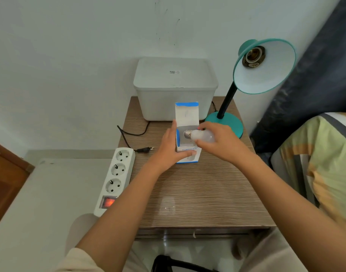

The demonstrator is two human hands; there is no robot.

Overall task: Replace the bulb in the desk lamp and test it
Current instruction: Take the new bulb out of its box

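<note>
A teal desk lamp (227,124) stands at the back right of the wooden table (197,193). Its shade (266,75) tilts toward me and the socket (253,56) inside holds no bulb. My right hand (221,142) grips a frosted white bulb (199,136) by its glass, lying sideways with the metal screw base pointing left, just over the open mouth of a small blue and white box (187,154). My left hand (173,148) clasps that box from the left, thumb across its front. The box flap (186,114) stands up behind.
A white lidded plastic bin (174,89) stands at the back of the table. A white power strip (117,177) with a lit red switch lies on the left edge. The lamp's black plug (145,149) lies unplugged beside it. A striped pillow (321,163) is at the right.
</note>
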